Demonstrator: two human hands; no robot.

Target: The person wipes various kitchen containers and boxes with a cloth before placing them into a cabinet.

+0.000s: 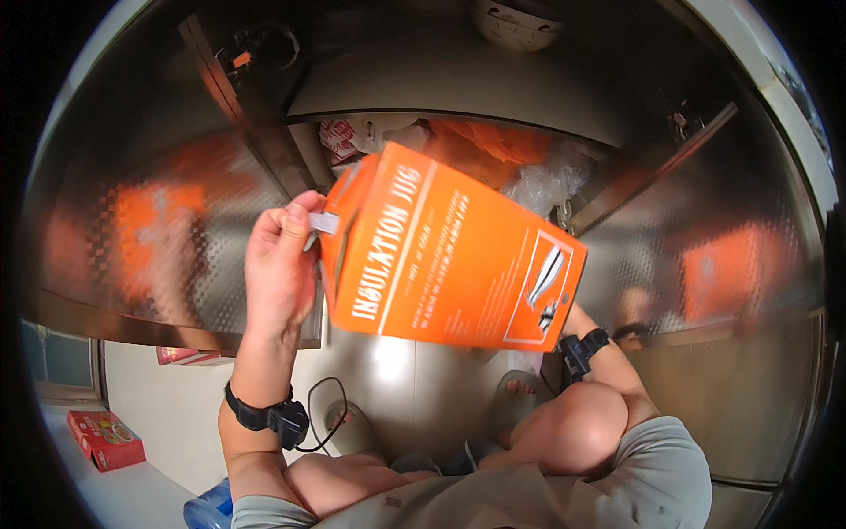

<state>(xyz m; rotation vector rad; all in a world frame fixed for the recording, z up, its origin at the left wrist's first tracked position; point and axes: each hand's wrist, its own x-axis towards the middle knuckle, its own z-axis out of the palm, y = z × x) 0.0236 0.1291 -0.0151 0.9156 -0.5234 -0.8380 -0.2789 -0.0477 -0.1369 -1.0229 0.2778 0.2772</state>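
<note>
An orange cardboard box (456, 264) with printed lettering and a picture of a jug is held up, tilted, in front of the open cupboard. My left hand (284, 244) pinches a pale tab at the box's left end between thumb and fingers. My right hand (576, 320) is almost wholly hidden behind the box's lower right corner; only a bit near the wrist shows, and its grip cannot be seen. Behind the box, inside the cupboard, lie orange plastic bags (492, 142), clear plastic bags (552, 178) and a red and white printed bag (338, 140).
Metal cupboard doors (218, 264) stand open on both sides, reflecting the box. A bowl (519, 26) stands at the top. At lower left are a red box (106, 440) and a blue plastic bottle (210, 508). A black cable (310, 413) loops near my left foot.
</note>
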